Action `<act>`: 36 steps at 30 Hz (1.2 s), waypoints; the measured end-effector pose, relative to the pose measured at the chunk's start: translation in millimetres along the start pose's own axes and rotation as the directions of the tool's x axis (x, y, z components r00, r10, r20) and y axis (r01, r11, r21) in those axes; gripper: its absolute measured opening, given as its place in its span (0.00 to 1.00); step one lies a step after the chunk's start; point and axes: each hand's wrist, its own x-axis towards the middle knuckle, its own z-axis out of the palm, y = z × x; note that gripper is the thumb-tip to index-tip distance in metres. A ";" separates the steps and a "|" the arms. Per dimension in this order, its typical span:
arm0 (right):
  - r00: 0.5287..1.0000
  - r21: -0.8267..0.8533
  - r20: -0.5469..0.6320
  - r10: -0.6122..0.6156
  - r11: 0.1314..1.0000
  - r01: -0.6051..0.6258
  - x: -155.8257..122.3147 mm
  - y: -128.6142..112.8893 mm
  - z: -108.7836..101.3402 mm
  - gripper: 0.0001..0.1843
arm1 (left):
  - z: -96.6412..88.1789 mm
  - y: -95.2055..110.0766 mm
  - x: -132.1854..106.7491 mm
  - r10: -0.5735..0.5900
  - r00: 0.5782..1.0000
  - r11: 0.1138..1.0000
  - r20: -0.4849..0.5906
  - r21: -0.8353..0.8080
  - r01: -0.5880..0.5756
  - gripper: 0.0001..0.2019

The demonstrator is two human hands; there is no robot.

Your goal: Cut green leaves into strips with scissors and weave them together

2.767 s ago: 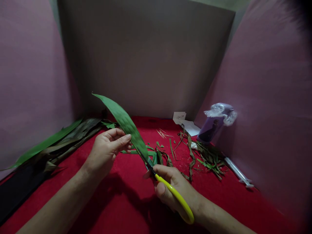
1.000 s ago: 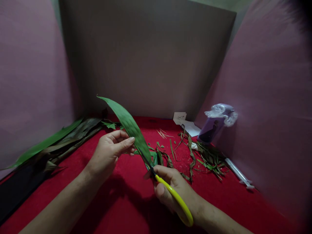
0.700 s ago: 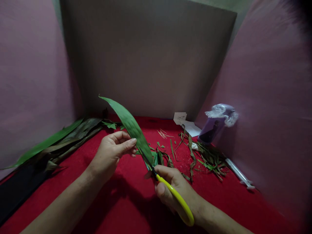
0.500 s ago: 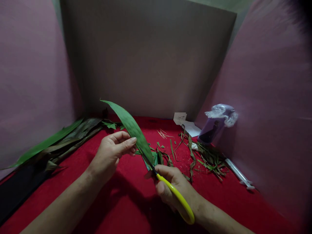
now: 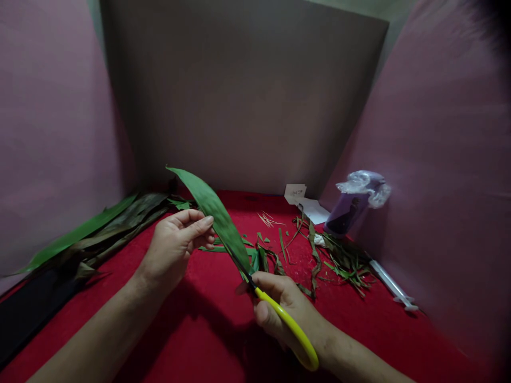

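My left hand (image 5: 175, 247) pinches the edge of a long green leaf (image 5: 207, 205) that rises up and to the left over the red cloth (image 5: 191, 330). Fingers of my right hand (image 5: 285, 308) are closed round yellow-handled scissors (image 5: 287, 324), and the dark blades run up along the leaf's lower edge near its base. Cut green strips (image 5: 259, 255) lie just behind the scissors.
A pile of long green and dried brown leaves (image 5: 88, 234) lies at the left. Dried trimmings (image 5: 339, 258), toothpicks (image 5: 267, 218), white paper (image 5: 305, 202), a purple plastic-wrapped bottle (image 5: 351, 205) and a white pen-like stick (image 5: 393, 287) sit at the right. Board walls close three sides.
The leaf's tip has sunk lower and shifted right as the scissors worked along it. My left hand has slid slightly back to the left along the leaf.
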 end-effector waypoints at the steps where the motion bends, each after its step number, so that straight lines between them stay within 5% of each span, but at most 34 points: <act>1: 1.000 0.000 -0.001 0.002 1.000 -0.002 0.1 0.0 -0.3 0.29 | 0.1 0.0 0.0 0.000 1.000 1.000 0.001 0.000 0.000 0.07; 8: 1.000 -0.011 0.012 0.001 1.000 -0.001 -0.9 -2.9 0.0 0.28 | 0.5 -0.4 0.0 -0.004 1.000 1.000 0.004 -0.007 0.004 0.07; 25: 0.999 0.050 -0.034 0.037 0.998 -0.035 3.7 6.2 -2.5 0.46 | 6.0 1.5 -6.6 -0.016 0.999 1.000 0.049 0.013 0.015 0.06; 36: 1.000 0.107 -0.004 0.003 0.994 -0.003 4.9 3.8 -1.3 0.46 | 7.3 1.4 -6.1 -0.033 0.999 0.999 0.039 0.000 0.033 0.06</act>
